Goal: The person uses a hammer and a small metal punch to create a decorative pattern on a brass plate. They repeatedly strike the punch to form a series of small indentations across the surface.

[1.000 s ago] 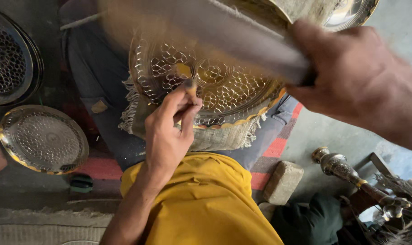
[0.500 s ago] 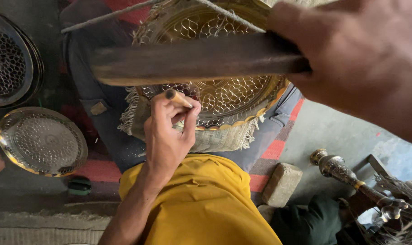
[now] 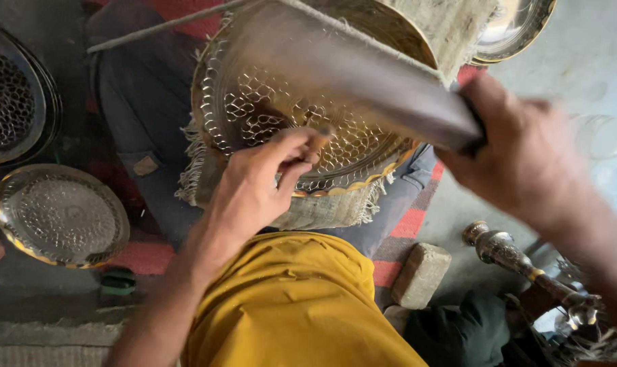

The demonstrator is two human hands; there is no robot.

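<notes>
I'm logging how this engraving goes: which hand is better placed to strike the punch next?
Right hand, probably: it grips the raised mallet above the tray, while the left hand pinches the punch against it.

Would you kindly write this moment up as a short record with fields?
Left hand: left hand pinches a small punch against the brass tray
Right hand: right hand grips a flat mallet, raised over the tray and blurred
Tray: patterned, rests on a fringed cloth across the lap
Beside: embossed plate and pierced plate at left; stone block at right
</notes>
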